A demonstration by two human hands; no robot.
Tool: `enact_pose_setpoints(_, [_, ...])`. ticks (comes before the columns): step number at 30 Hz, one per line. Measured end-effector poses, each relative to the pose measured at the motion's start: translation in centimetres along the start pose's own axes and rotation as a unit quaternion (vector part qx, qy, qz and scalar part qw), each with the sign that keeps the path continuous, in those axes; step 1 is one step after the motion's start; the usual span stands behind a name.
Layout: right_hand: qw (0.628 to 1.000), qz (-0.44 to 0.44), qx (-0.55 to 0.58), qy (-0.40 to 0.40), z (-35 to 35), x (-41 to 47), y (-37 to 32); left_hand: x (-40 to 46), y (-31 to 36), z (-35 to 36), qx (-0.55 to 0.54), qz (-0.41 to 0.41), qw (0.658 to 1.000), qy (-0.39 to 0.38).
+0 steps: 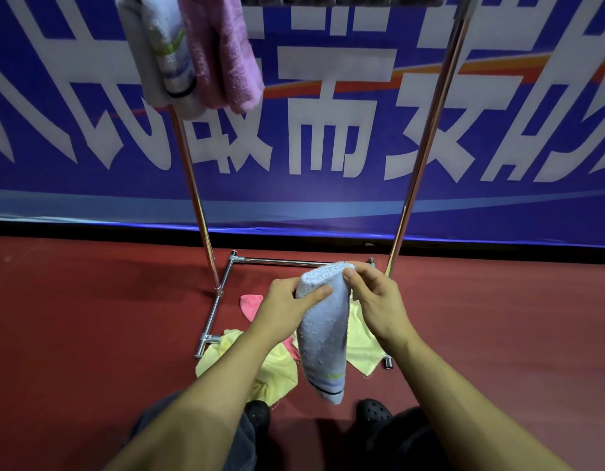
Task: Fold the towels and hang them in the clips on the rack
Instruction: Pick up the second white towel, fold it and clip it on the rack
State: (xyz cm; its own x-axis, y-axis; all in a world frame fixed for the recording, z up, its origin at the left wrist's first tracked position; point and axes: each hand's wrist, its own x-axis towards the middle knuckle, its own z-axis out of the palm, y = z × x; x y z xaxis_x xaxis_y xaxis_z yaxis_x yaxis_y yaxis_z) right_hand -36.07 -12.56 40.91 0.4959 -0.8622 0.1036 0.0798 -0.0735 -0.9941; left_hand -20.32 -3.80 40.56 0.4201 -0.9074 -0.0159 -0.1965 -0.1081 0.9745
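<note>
Standing at the foot of the rack, black perforated clogs (374, 411) on a dull red floor (498, 317), you hold a folded white towel (323, 334) at chest height over a heap of loose cloths. Your left hand (287, 304) pinches the towel's upper left edge, thumb laid across the terry face; your right hand (369, 290) has its fingers (348, 275) curled onto the top fold. Both sets of fingers are narrow and closed on cloth.

To finish the fold well, keep both top corners level and let the weight hang — the striped hem at the bottom, green and dark bands on nubbly loop pile, should fall square, not twisted. Pinch through all layers at the top, since thick terry likely slips apart when only the outer layer is held, and I judge a flat, narrow edge will feed into a clip more cleanly than a bunched one.

On the floor below lie limp yellow cloths (270, 368) and a pink cloth (250, 302), thin and crumpled, spread inside the chrome base of the rack (214, 309). Its polished tube uprights rise toward the top — there a white striped towel (165, 45) and a fuzzy pink towel (219, 52) hang folded, side by side and touching. Behind stands a glossy blue banner (328, 198) with large white characters.
</note>
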Motion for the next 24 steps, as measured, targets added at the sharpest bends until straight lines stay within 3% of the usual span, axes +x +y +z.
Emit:
enact_pose_setpoints(6, [0.989,0.049,0.107,-0.085,-0.9,0.5,0.2,-0.2,1.0,0.6,-0.034,0.015,0.999,0.024])
enact_pose_setpoints(10, [0.983,0.087,0.04,-0.155,-0.5,-0.1,0.2,-0.2,2.8,0.5,-0.036,0.027,0.999,0.026])
enact_pose_setpoints(16, [0.985,0.107,-0.005,-0.137,0.2,-0.4,-0.1,0.7,6.6,-1.1,-0.03,0.064,0.995,0.068])
enact_pose_setpoints(24, [0.98,0.13,-0.044,-0.147,0.4,-1.1,0.3,1.1,13.5,-2.6,-0.113,0.079,0.986,0.096])
